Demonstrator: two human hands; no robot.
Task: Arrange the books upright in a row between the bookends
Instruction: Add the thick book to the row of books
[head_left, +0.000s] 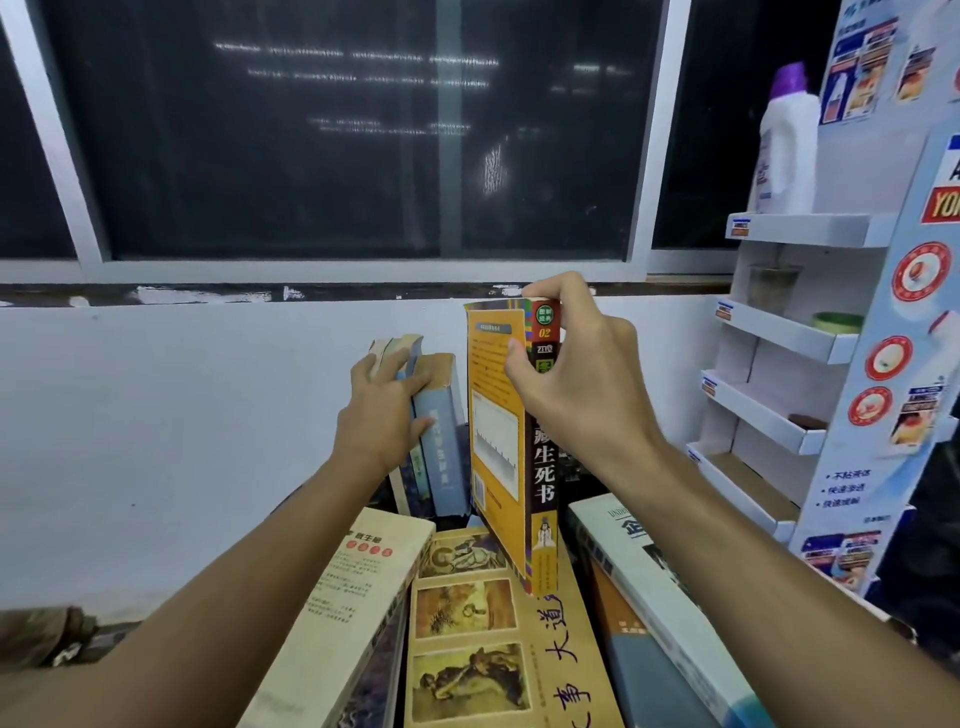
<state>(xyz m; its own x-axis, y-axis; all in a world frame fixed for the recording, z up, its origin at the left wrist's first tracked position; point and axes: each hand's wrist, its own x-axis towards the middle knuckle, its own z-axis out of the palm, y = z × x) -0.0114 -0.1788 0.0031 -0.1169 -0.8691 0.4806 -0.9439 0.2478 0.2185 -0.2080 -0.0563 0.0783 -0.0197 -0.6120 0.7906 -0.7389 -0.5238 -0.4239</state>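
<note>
Right grip (571, 374) pinches the glossy yellow book (496, 441) at its top, thumb on the cover, fingers curled over the spine. Left grip (379, 410) clasps the upright blue books (441, 441).

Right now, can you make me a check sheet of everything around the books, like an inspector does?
Surface: hidden under books.
Job's things: yellow book upright, slightly tilted; upright books beside it; cream book, picture-cover book, white-and-blue book lying flat in front; bookends not seen.
Clutter: nothing seen.
Hands: left hand holds the upright books; right hand pinches the yellow book's top.
Cables: nothing seen.
Surroundings: dark window, white wall, cardboard display shelf with a white bottle on the right.
</note>
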